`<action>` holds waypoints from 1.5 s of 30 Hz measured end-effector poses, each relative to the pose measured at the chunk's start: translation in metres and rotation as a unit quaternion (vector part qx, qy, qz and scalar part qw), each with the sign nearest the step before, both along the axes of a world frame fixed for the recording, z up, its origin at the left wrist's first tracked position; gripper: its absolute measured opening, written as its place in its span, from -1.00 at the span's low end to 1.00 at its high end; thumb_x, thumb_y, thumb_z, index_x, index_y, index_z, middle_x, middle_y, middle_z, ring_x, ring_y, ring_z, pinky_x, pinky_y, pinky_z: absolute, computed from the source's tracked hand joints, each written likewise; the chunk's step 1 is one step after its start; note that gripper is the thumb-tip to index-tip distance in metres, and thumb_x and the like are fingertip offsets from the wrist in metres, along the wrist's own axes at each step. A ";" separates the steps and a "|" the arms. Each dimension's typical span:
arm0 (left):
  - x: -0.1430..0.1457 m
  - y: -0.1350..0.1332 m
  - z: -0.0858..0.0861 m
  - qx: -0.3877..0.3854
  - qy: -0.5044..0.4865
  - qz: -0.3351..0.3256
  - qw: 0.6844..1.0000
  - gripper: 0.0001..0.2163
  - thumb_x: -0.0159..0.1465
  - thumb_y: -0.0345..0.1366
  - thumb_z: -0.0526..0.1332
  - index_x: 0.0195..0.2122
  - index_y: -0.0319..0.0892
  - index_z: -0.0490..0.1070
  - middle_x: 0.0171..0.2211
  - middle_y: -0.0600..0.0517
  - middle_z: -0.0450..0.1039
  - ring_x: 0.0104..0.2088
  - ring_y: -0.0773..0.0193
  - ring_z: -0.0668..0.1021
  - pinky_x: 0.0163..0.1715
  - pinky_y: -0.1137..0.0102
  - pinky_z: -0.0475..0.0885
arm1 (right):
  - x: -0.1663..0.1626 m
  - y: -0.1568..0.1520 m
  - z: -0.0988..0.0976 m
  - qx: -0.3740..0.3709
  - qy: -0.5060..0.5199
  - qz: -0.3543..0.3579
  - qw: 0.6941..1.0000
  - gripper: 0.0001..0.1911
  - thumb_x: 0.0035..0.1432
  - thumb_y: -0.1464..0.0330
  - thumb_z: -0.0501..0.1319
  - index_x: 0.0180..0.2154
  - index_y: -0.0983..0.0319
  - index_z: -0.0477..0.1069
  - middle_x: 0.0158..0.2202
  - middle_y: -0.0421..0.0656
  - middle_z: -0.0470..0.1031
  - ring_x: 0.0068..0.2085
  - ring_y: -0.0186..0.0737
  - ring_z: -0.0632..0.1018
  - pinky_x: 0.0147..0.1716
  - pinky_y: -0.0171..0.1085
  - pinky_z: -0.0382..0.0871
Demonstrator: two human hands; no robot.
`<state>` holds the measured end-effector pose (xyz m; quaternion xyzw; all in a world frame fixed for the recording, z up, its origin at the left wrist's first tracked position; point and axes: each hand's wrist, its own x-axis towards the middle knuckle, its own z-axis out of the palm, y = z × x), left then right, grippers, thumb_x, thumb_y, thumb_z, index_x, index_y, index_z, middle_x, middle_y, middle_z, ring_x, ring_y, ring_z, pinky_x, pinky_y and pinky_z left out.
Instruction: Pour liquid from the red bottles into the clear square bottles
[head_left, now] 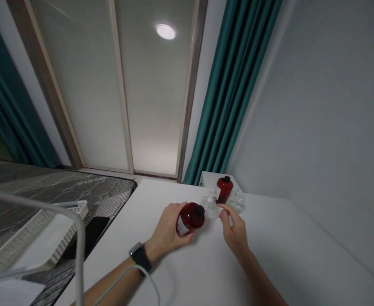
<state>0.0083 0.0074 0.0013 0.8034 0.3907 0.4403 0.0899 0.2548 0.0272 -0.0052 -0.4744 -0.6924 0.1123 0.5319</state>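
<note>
My left hand point(170, 229) is wrapped round a dark red-brown bottle point(193, 214) with a black cap and a white label, tilted above the white table. My right hand point(234, 229) has its index finger stretched towards crumpled clear plastic point(210, 207), with a gap between finger and thumb. Whether the fingertip touches the plastic is hard to tell. Just beyond it stands a second red-brown bottle point(224, 190), also black-capped and labelled. More clear plastic point(238, 200) lies at that bottle's right side.
The white table point(161, 272) meets a grey wall point(327, 127) on the right. At left, a white perforated basket point(8, 250) and a black flat object point(92, 231) lie on a grey striped surface. A white cable or tube point(80, 255) crosses the foreground.
</note>
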 end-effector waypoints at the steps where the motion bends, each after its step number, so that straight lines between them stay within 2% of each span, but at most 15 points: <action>1: 0.001 -0.001 0.000 0.022 0.019 0.007 1.000 -0.24 0.00 -0.36 0.37 0.24 -0.15 0.11 0.05 -0.16 0.38 -0.01 -0.07 0.44 0.01 0.04 0.38 | -0.006 -0.005 0.003 0.010 -0.004 0.016 1.000 -0.72 0.35 0.30 0.03 -0.06 0.21 0.45 -0.39 -0.15 0.50 -0.38 -0.18 0.54 -0.29 -0.20 0.46; 4: 0.003 -0.002 0.002 0.063 0.064 0.034 0.995 -0.19 -0.02 -0.39 0.36 0.27 -0.15 0.08 0.02 -0.17 0.36 -0.02 -0.07 0.42 -0.02 0.06 0.38 | -0.023 -0.018 0.008 0.044 -0.006 0.066 0.997 -0.73 0.37 0.32 0.01 -0.06 0.21 0.43 -0.48 -0.23 0.44 -0.45 -0.24 0.51 -0.39 -0.30 0.43; 6: 0.003 -0.003 0.003 0.078 0.097 0.044 0.991 -0.19 -0.03 -0.41 0.35 0.28 -0.16 0.09 0.00 -0.17 0.36 -0.03 -0.07 0.42 -0.03 0.07 0.38 | -0.030 -0.023 0.010 0.064 -0.011 0.082 0.995 -0.74 0.35 0.30 0.04 -0.05 0.21 0.43 -0.45 -0.22 0.45 -0.45 -0.25 0.51 -0.41 -0.31 0.42; 9: 0.003 -0.004 0.004 0.094 0.140 0.036 0.985 -0.19 -0.02 -0.42 0.34 0.29 -0.15 0.10 0.00 -0.18 0.36 -0.04 -0.09 0.41 -0.05 0.06 0.38 | -0.033 -0.024 0.012 0.074 -0.034 0.077 0.994 -0.79 0.30 0.27 0.14 -0.11 0.21 0.45 -0.44 -0.22 0.43 -0.48 -0.26 0.47 -0.45 -0.32 0.41; 12: 0.003 -0.005 0.004 0.082 0.148 0.023 0.985 -0.20 -0.02 -0.42 0.33 0.28 -0.17 0.10 -0.01 -0.18 0.37 -0.04 -0.09 0.41 -0.05 0.06 0.39 | -0.031 -0.023 0.014 0.065 -0.057 0.073 0.994 -0.85 0.29 0.32 0.15 -0.16 0.21 0.44 -0.46 -0.22 0.42 -0.49 -0.26 0.45 -0.47 -0.32 0.40; 17: 0.005 -0.004 0.004 0.047 0.124 -0.002 0.991 -0.20 -0.04 -0.41 0.33 0.26 -0.17 0.09 -0.01 -0.16 0.38 -0.07 -0.06 0.42 -0.08 0.09 0.42 | -0.030 -0.024 0.021 0.087 -0.093 0.129 0.983 -0.82 0.32 0.43 0.09 -0.07 0.17 0.39 -0.27 -0.11 0.48 -0.26 -0.14 0.51 -0.25 -0.21 0.46; 22: 0.006 -0.004 0.005 0.028 0.096 -0.007 0.995 -0.21 -0.01 -0.40 0.37 0.25 -0.15 0.08 0.00 -0.15 0.39 -0.06 -0.06 0.43 -0.07 0.07 0.43 | -0.030 -0.031 0.026 0.087 -0.103 0.164 0.977 -0.64 0.28 0.54 0.00 0.02 0.14 0.36 -0.06 -0.04 0.41 -0.03 -0.07 0.46 -0.03 -0.06 0.41; 25: 0.008 -0.006 0.005 -0.012 0.056 -0.033 0.998 -0.23 0.04 -0.38 0.38 0.26 -0.10 0.07 0.05 -0.12 0.39 -0.01 -0.02 0.45 -0.02 0.12 0.44 | -0.033 -0.033 0.025 0.090 -0.081 0.175 0.977 -0.57 0.25 0.53 0.04 0.10 0.12 0.30 0.08 -0.02 0.34 0.10 -0.03 0.40 0.09 0.02 0.33; 29: 0.013 -0.010 0.005 -0.056 0.032 -0.064 0.996 -0.23 0.03 -0.38 0.41 0.25 -0.07 0.09 0.08 -0.09 0.39 0.04 0.01 0.46 0.02 0.17 0.44 | -0.036 -0.030 0.022 0.070 -0.003 0.133 0.989 -0.55 0.24 0.41 0.16 0.15 0.13 0.22 -0.06 -0.07 0.37 -0.04 -0.06 0.44 0.00 -0.04 0.39; 32: 0.014 -0.011 0.005 -0.070 0.025 -0.068 0.995 -0.23 0.04 -0.38 0.41 0.25 -0.07 0.09 0.09 -0.10 0.38 0.05 0.02 0.46 0.04 0.17 0.43 | -0.033 -0.027 0.021 0.056 0.021 0.115 0.992 -0.54 0.23 0.43 0.15 0.15 0.13 0.22 -0.14 -0.11 0.38 -0.12 -0.11 0.45 -0.07 -0.09 0.40; 36: 0.014 -0.010 0.005 -0.075 0.011 -0.069 0.995 -0.26 0.08 -0.32 0.42 0.24 -0.08 0.10 0.11 -0.11 0.36 0.07 0.01 0.45 0.07 0.14 0.41 | -0.027 -0.027 0.022 0.073 0.026 0.120 0.990 -0.53 0.22 0.50 0.04 0.15 0.13 0.22 -0.13 -0.11 0.37 -0.12 -0.13 0.43 -0.07 -0.10 0.38; 42: 0.017 -0.012 0.008 -0.070 0.033 -0.085 0.993 -0.24 0.06 -0.37 0.41 0.25 -0.06 0.09 0.08 -0.09 0.38 0.04 0.01 0.46 0.04 0.15 0.43 | -0.031 -0.030 0.026 0.052 0.017 0.115 0.992 -0.48 0.18 0.39 0.18 0.18 0.15 0.18 -0.09 -0.10 0.33 -0.06 -0.07 0.41 0.00 -0.05 0.35; 45: 0.018 -0.013 0.008 -0.077 0.022 -0.086 0.993 -0.26 0.05 -0.38 0.39 0.24 -0.07 0.09 0.09 -0.10 0.37 0.05 -0.01 0.46 0.05 0.13 0.43 | -0.026 -0.028 0.029 0.041 0.001 0.131 0.990 -0.49 0.20 0.41 0.13 0.19 0.16 0.18 -0.06 -0.08 0.33 -0.05 -0.07 0.40 0.01 -0.03 0.34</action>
